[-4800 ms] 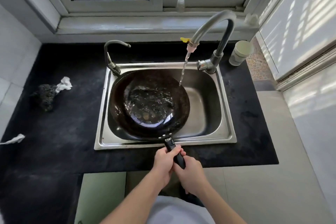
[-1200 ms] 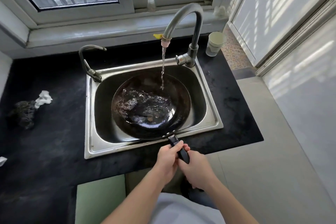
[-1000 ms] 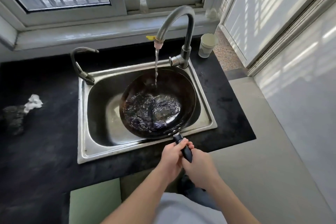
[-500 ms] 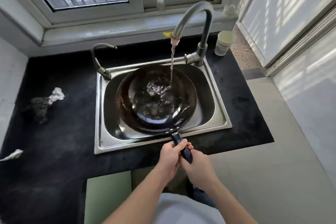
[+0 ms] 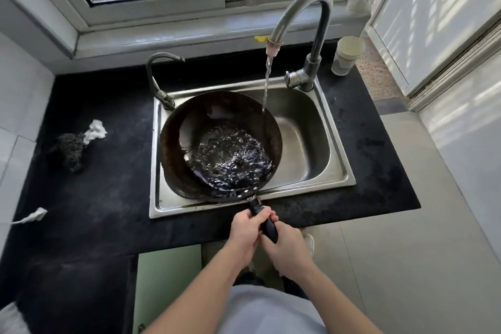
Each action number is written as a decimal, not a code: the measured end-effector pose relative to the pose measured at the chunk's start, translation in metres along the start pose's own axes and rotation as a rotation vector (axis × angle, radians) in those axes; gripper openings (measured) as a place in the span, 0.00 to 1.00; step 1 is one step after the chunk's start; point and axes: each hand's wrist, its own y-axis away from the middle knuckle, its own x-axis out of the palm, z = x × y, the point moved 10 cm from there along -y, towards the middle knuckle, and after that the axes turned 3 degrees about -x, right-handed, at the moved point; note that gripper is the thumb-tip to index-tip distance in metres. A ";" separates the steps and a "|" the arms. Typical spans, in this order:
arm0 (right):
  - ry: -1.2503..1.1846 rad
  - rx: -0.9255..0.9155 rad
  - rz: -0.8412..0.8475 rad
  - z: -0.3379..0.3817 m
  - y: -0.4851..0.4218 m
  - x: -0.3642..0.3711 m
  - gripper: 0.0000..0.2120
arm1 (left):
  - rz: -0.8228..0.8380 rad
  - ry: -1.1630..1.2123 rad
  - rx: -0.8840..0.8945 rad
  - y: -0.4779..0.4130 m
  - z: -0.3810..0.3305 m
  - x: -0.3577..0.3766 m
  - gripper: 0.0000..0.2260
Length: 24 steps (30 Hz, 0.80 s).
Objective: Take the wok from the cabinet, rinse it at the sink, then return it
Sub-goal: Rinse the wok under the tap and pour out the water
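A dark, rust-stained wok sits in the left part of the steel sink, with water swirling in its bowl. Its black handle sticks out over the sink's front rim. My left hand and my right hand both grip that handle, the left nearer the wok. The tall faucet is running, and its stream lands at the wok's right rim.
A smaller tap stands at the sink's back left corner. A pale cup sits on the black counter behind the faucet. A dark scrubber and white scraps lie on the left. A green cabinet door is below.
The wok has shifted left in the sink and tilted, so the stream now strikes its right rim instead of its middle. Both hands keep hold of the handle.
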 end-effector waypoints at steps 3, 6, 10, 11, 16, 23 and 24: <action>-0.020 -0.008 0.013 0.006 -0.002 0.007 0.10 | -0.025 -0.010 0.021 0.001 -0.005 -0.009 0.04; -0.119 0.003 0.055 0.010 -0.004 0.011 0.11 | -0.049 -0.009 0.048 0.002 -0.011 -0.014 0.04; -0.327 0.038 0.134 0.014 -0.002 0.021 0.09 | -0.067 0.041 0.051 0.003 -0.013 -0.022 0.03; -0.358 0.045 0.145 0.014 -0.002 0.025 0.08 | -0.066 0.064 0.037 0.003 -0.011 -0.024 0.03; -0.389 0.034 0.157 0.013 -0.005 0.030 0.05 | 0.017 0.267 -0.076 0.001 -0.001 -0.023 0.09; -0.506 0.118 0.206 0.009 -0.004 0.038 0.05 | 0.040 0.237 -0.042 0.001 -0.004 -0.022 0.04; -0.520 0.129 0.213 0.010 -0.004 0.039 0.06 | 0.034 0.233 -0.032 0.001 -0.004 -0.023 0.03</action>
